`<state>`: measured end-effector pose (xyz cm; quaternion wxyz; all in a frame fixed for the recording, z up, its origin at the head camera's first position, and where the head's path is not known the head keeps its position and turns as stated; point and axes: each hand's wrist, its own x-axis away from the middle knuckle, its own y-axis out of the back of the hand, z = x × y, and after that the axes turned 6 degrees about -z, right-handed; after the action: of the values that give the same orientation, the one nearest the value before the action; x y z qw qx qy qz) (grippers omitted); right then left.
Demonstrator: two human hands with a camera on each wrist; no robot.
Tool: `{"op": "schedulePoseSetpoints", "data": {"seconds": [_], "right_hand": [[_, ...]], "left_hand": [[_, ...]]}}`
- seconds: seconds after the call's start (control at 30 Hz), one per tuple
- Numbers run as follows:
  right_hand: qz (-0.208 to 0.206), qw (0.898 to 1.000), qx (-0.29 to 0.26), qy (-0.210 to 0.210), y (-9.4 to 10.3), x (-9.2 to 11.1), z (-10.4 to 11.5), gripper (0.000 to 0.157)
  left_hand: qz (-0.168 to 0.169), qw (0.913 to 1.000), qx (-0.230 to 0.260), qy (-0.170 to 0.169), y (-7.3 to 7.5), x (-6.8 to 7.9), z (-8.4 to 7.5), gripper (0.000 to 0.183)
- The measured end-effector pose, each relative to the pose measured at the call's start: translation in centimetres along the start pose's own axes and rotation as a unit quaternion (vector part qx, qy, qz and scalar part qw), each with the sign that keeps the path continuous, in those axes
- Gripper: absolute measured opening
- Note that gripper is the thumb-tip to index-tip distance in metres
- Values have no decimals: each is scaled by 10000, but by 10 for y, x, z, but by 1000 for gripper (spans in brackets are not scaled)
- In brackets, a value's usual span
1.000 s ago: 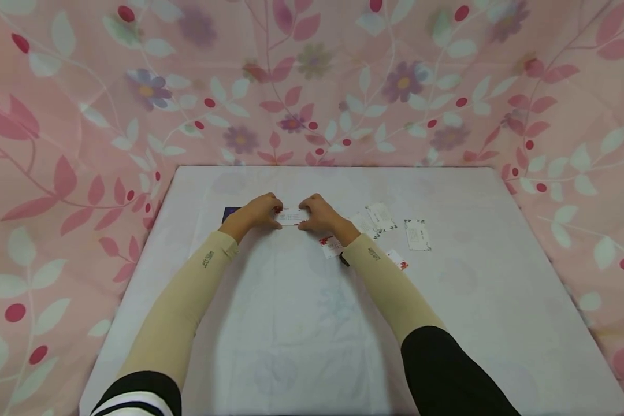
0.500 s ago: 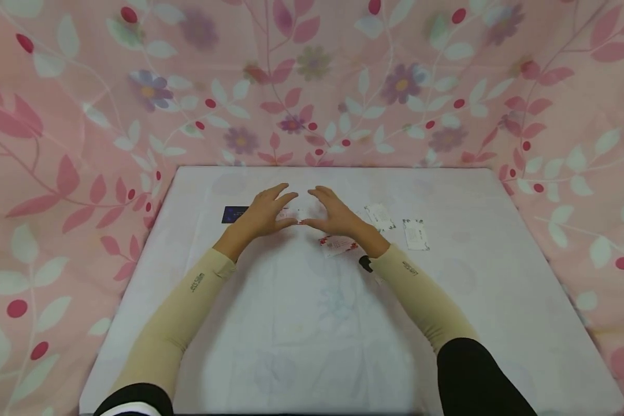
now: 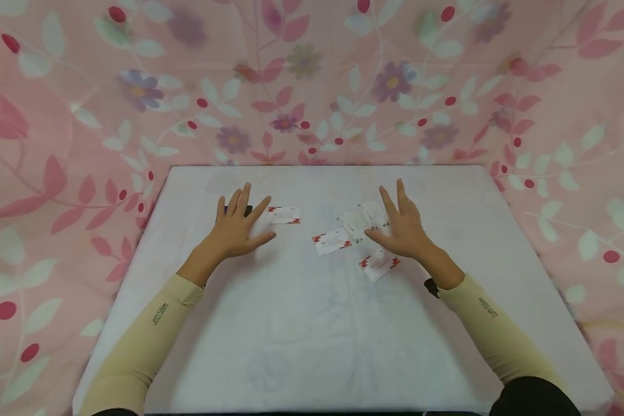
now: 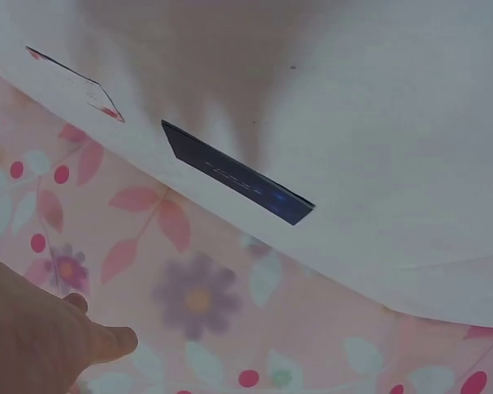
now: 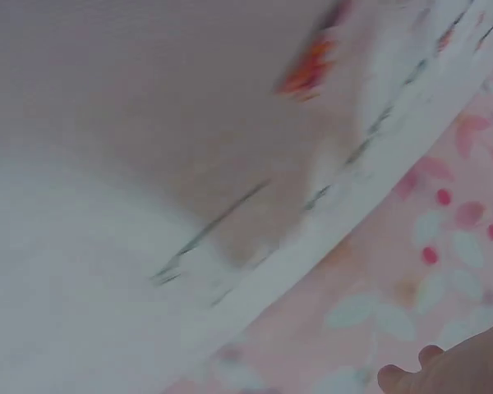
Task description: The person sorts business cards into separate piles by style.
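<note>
My left hand [image 3: 234, 228] hovers over the table with fingers spread and holds nothing. Partly behind its fingers lies a dark blue card [image 4: 234, 174], perhaps a thin stack. Just right of that hand is a white card with red flower corners [image 3: 283, 215]. My right hand [image 3: 404, 231] is also spread and holds nothing, above the right-hand group of cards. Beside its thumb lie two pale cards with dark leafy borders, a left one [image 3: 351, 223] and a right one [image 3: 371, 212]. Nearer to me are a second red-flowered card [image 3: 331, 242] and a third [image 3: 378, 266], close below the right hand.
A white cloth covers the table [image 3: 301, 335]. Pink floral fabric [image 3: 312, 81] hangs behind it and along both sides. Something black [image 3: 431, 287] sits at my right wrist. The right wrist view is blurred.
My hands first meet at the red-flowered card beside the dark blue one, then leave it lying there. They spread apart, the left going left and the right going right over the other cards.
</note>
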<state>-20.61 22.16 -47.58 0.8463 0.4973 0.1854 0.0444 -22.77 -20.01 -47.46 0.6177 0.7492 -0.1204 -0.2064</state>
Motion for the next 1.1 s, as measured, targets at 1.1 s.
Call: {"op": "schedulePoseSetpoints", "data": {"seconds": [1.1], "right_hand": [[-19, 9914, -26, -1305, 35, 83, -90, 118]], "left_hand": [[196, 9996, -134, -142, -25, 21, -37, 102]]}}
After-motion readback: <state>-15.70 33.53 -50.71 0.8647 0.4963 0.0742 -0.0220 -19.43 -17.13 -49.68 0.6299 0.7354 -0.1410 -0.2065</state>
